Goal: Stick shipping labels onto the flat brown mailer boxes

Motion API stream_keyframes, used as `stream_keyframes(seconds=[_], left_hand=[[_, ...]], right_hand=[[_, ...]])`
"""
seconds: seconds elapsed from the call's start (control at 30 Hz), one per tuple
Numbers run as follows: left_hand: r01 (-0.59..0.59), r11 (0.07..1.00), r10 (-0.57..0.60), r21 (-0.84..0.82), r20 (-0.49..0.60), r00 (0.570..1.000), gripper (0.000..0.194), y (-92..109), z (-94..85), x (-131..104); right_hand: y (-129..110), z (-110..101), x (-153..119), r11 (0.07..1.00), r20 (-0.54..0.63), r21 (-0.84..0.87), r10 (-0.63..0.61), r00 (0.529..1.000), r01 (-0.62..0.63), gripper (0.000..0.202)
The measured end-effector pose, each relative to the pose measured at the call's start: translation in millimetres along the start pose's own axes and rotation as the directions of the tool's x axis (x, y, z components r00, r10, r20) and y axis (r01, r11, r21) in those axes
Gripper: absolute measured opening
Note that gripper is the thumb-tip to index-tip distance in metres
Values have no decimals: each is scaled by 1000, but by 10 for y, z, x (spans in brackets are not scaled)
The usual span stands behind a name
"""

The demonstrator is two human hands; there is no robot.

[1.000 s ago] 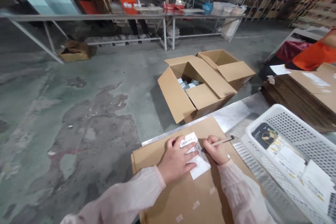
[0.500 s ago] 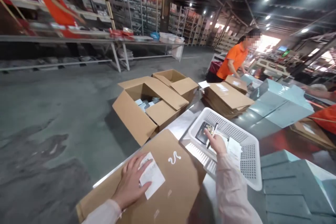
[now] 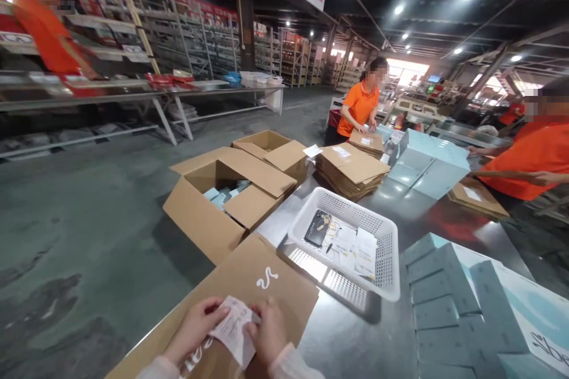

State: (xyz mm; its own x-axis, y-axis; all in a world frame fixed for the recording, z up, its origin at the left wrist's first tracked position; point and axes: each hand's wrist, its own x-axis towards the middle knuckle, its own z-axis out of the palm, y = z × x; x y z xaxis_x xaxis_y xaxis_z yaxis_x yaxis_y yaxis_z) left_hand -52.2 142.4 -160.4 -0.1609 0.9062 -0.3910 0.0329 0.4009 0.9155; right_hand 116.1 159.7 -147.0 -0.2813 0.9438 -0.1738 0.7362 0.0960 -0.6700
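Observation:
A white printed paper slip (image 3: 235,327) is held above a flat brown cardboard sheet or carton (image 3: 249,266) with white marks on it. My left hand (image 3: 195,325) pinches the slip's left edge between thumb and fingers. On the slip's right side, my right hand (image 3: 269,328) grips it with curled fingers. Beyond the hands stands a white perforated plastic basket (image 3: 391,243) on the metal table. Inside the basket lie a dark phone-like object (image 3: 318,228) and several white papers (image 3: 351,246).
Two open cartons (image 3: 222,213) stand past the cardboard, the nearer holding small pale-blue boxes. Stacked flat cardboard (image 3: 351,166) lies behind the basket. Pale-blue boxes (image 3: 448,308) fill the table's right side. Co-workers in orange shirts (image 3: 362,106) stand across the table, at right and far left.
My right hand has left the basket and the pen it held, and now grips the slip. My left hand, earlier flat on the slip, has lifted its edge. The view has turned right.

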Motion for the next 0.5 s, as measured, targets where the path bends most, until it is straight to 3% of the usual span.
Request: stream_keyframes(seconds=[0.1,0.17,0.27,0.33,0.43,0.5], left_hand=[[83,987,-74,-137,65,995,53,126,132,-151],[76,980,-63,-181,74,995,62,221,278,-228],[-1,973,24,-231,100,995,73,337,537,-314],[-64,974,100,-219,154,983,69,406,710,-377],[-115,976,168,-185,305,937,64,494,941,-488],[-103,976,173,-189,405,898,64,527,1051,-564]], right_hand=[[240,-172,-107,961,-43,276,19,999,-7,15],[375,-301,-204,908,-58,419,43,997,-15,9],[548,-500,-397,824,-103,564,127,987,-47,22],[644,-651,-557,783,-125,619,169,978,-57,35],[740,-902,-825,748,-152,662,198,968,-49,46],[755,-1061,-1015,781,-240,624,187,953,4,45]])
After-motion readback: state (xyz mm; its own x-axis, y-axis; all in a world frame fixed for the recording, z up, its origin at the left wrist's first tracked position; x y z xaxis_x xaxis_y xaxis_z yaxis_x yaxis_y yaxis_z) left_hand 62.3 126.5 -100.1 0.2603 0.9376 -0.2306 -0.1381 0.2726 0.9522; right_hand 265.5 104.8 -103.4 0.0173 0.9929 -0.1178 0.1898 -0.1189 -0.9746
